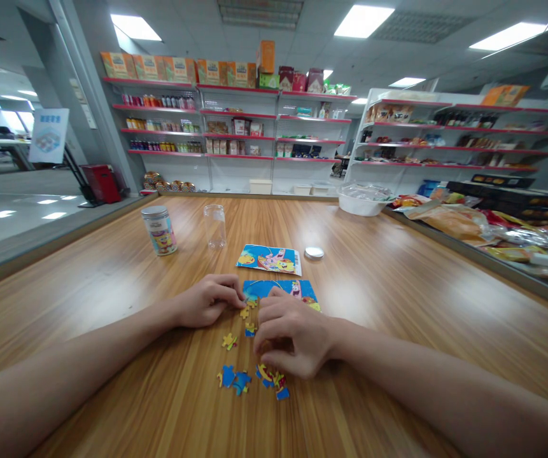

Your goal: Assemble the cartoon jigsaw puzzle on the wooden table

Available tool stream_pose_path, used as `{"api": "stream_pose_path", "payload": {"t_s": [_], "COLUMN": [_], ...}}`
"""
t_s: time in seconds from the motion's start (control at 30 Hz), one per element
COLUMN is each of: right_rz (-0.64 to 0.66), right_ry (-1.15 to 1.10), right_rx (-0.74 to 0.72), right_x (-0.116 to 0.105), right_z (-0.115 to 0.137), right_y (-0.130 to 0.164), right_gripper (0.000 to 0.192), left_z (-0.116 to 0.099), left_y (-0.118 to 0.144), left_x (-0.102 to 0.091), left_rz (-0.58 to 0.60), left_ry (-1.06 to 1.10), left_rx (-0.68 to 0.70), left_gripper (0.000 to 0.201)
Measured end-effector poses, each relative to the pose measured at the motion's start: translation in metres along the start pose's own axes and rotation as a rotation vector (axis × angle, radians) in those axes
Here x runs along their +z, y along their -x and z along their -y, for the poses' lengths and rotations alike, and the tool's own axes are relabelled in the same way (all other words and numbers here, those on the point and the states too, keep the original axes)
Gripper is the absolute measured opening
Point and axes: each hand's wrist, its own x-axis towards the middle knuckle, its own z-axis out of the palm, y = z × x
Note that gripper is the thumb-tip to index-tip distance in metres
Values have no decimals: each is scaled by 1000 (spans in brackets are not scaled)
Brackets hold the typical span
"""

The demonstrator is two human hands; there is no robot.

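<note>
Part of your puzzle (283,291) is joined on the table (398,299); several loose pieces (241,380) lie just nearer you. Your left hand (209,300) pinches at its left edge; your right hand (290,337) curls over pieces, grip unclear.

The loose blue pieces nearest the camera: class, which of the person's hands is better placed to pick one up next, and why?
Probably the right hand: it rests directly above the blue pieces, nearly touching them. The left hand sits farther up the table, at the partly built puzzle.
</note>
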Motion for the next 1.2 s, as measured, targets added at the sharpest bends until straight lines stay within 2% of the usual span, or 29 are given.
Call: {"api": "stream_pose_path", "payload": {"t_s": [0.17, 0.33, 0.43, 0.5, 0.6, 0.63, 0.7, 0.77, 0.87, 0.93, 1.1, 1.2], "right_rz": [104, 40, -113, -286, -579, -651, -715, -690, -605, -583, -599, -579], "right_ry": [-43, -71, -51, -21, -57, -90, -131, -102, 65, 165, 231, 229], "right_rx": [-7, -20, 9, 157, 439, 495, 539, 525, 407, 333, 298, 369], "right_x": [3, 7, 5, -1, -12, -15, -17, -15, -9, -6, -4, -3], "right_z": [-1, -1, 0, -1, -6, -8, -14, -20, -27, -28, -30, -34], "right_y": [0, 0, -3, -4, -5, -4, -2, 1, 6, 6, 4, 6], "right_gripper": [17, 23, 39, 47, 48, 47, 43, 36, 21, 18, 21, 22], "left_z": [0, 0, -1, -2, -3, -3, -2, -1, 0, -1, 3, 11], "left_y": [0, 0, -1, -2, -3, -3, -2, -1, -1, -2, -5, -7], "left_x": [0, 0, 0, -1, -2, -2, -2, -1, 0, -2, -11, -11], "left_rz": [-1, 6, 5, 4, 12, 14, 13, 12, 15, -6, -162, -259], "left_ry": [2, 5, -4, -3, 8, 8, 7, 12, 42, 82, 231, 276], "left_rx": [-1, -9, -10, -9, -10, -11, -16, -22, -33, -74, -315, -527], "left_gripper": [31, 31, 30, 29, 29, 29, 29, 29, 28, 27, 21, 23]}}
